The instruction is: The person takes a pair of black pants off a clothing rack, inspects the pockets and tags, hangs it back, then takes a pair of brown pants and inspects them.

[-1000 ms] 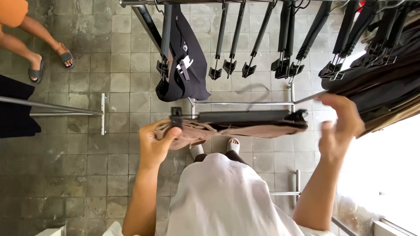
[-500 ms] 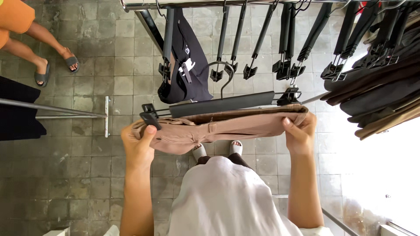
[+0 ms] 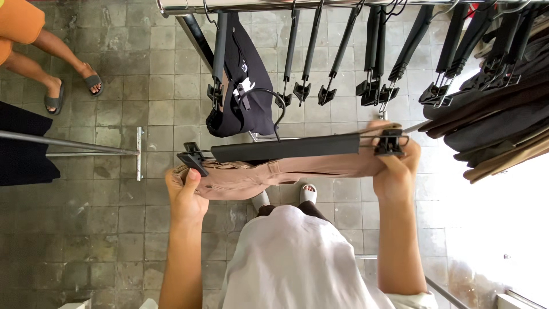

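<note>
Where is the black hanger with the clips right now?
The black hanger is in the middle of the head view, held level between the left hand and right hand, on top of the tan trousers and just below the rail.

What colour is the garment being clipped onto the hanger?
Light brown, a tan garment, seen in the head view.
</note>
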